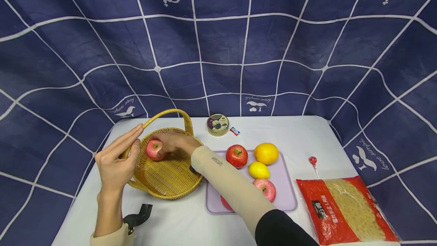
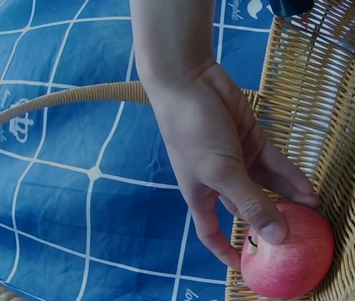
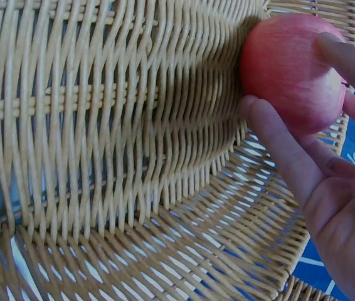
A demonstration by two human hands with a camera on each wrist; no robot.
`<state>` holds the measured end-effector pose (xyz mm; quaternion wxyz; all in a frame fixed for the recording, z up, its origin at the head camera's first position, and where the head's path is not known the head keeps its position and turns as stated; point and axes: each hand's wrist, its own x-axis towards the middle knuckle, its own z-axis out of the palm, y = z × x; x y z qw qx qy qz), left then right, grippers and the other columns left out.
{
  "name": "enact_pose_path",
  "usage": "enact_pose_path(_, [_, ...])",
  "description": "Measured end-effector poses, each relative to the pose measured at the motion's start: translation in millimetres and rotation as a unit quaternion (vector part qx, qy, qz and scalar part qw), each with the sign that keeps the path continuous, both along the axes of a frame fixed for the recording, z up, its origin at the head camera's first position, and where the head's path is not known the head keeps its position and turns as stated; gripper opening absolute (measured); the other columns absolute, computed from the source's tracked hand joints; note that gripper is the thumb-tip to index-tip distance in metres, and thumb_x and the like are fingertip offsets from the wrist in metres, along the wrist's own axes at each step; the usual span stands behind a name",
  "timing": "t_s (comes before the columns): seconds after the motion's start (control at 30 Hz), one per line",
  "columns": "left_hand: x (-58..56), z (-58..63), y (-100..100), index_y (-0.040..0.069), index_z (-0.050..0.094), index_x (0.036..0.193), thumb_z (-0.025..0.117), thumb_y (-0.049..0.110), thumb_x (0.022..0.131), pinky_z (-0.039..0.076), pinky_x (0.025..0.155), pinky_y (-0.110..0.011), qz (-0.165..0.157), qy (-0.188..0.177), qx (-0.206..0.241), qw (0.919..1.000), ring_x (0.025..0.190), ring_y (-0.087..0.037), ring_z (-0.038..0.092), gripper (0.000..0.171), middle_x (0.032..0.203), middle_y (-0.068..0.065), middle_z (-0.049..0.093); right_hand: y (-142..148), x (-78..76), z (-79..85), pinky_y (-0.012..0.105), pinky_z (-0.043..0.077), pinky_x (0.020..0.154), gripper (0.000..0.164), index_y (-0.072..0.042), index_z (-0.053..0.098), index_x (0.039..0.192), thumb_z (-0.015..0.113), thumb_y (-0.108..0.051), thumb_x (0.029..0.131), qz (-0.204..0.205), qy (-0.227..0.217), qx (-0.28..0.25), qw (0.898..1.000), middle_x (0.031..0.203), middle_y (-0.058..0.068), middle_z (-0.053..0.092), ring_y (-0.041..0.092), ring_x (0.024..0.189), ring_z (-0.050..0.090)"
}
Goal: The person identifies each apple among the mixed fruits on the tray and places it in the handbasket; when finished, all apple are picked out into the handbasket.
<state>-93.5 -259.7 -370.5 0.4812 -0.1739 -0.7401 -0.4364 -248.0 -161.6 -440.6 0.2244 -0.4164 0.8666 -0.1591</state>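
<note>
A yellow wicker basket [image 1: 164, 177] with an arched handle [image 1: 170, 112] stands on the white table at the left. My left hand [image 1: 117, 162] pinches the near side of that handle between thumb and fingers; only its fingertips show at the edge of the left wrist view. Inside the basket, my right hand [image 1: 174, 142] grips a pink-red apple [image 1: 155, 150] by the far-left wall. The right wrist view has the apple [image 3: 293, 72] between thumb and fingers, close against the weave. Part of the right hand's fingers is hidden behind the apple.
Right of the basket lies a lilac tray [image 1: 289, 198] with a red apple [image 1: 236, 156], a large yellow fruit [image 1: 266, 153], a lemon [image 1: 258, 170] and a pink apple [image 1: 266, 190]. Beyond are a round tin [image 1: 217, 124], a small wrapped candy [image 1: 235, 131], a lollipop [image 1: 312, 160] and a red pasta bag [image 1: 348, 208].
</note>
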Motion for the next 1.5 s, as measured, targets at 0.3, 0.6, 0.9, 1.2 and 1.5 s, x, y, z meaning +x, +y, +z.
enact_pose_path(0.3, [1.6, 0.1, 1.8, -0.007, 0.077, 0.102, 0.066, -0.007, 0.085, 0.054, 0.096, -0.02, -0.001, 0.0, 0.002, 1.0, 0.105, -0.012, 0.072, 0.021, 0.108, -0.021, 0.074, 0.5, 2.2, 0.5, 0.018, 0.039, 0.103, 0.064, -0.032, 0.048, 0.145, 0.077, -0.036, 0.088, 0.014, 0.011, 0.004, 1.0, 0.134, -0.012, 0.057, 0.005, 0.124, 0.051])
enact_pose_path(0.6, [-0.5, -2.1, 1.2, -0.006, 0.077, 0.102, 0.066, -0.006, 0.085, 0.054, 0.096, -0.02, 0.002, -0.001, 0.002, 1.0, 0.105, -0.012, 0.072, 0.02, 0.107, -0.02, 0.075, 3.3, 3.7, 1.3, 0.019, 0.042, 0.101, 0.066, -0.031, 0.048, 0.146, 0.078, -0.035, 0.088, 0.009, 0.005, -0.003, 1.0, 0.132, -0.01, 0.058, 0.006, 0.119, 0.053])
enact_pose_path(0.9, [-0.2, -1.6, 2.4, -0.006, 0.077, 0.102, 0.066, -0.006, 0.085, 0.054, 0.096, -0.02, 0.001, 0.001, 0.001, 1.0, 0.105, -0.014, 0.072, 0.02, 0.108, -0.018, 0.075, 6.4, 3.9, -0.1, 0.02, 0.041, 0.102, 0.07, -0.031, 0.046, 0.147, 0.079, -0.037, 0.086, 0.009, 0.0, -0.01, 1.0, 0.135, -0.011, 0.056, 0.005, 0.121, 0.051])
enact_pose_path(1.2, [-0.9, -0.8, 2.5, -0.006, 0.077, 0.101, 0.066, -0.006, 0.085, 0.054, 0.096, -0.02, -0.001, 0.005, 0.001, 1.0, 0.105, -0.014, 0.072, 0.02, 0.107, -0.019, 0.075, 18.4, -0.7, 2.9, 0.018, 0.038, 0.106, 0.076, -0.028, 0.045, 0.15, 0.082, -0.036, 0.083, 0.011, -0.038, -0.048, 0.998, 0.139, -0.012, 0.055, 0.005, 0.127, 0.049])
enact_pose_path(1.5, [0.2, 0.8, 1.7, -0.007, 0.077, 0.102, 0.066, -0.007, 0.085, 0.054, 0.096, -0.02, 0.0, 0.0, 0.003, 1.0, 0.105, -0.013, 0.072, 0.021, 0.108, -0.021, 0.074, 26.9, -4.9, 8.0, 0.02, 0.037, 0.11, 0.075, -0.028, 0.044, 0.151, 0.08, -0.037, 0.085, 0.012, -0.044, -0.055, 0.997, 0.141, -0.009, 0.055, 0.006, 0.131, 0.046])
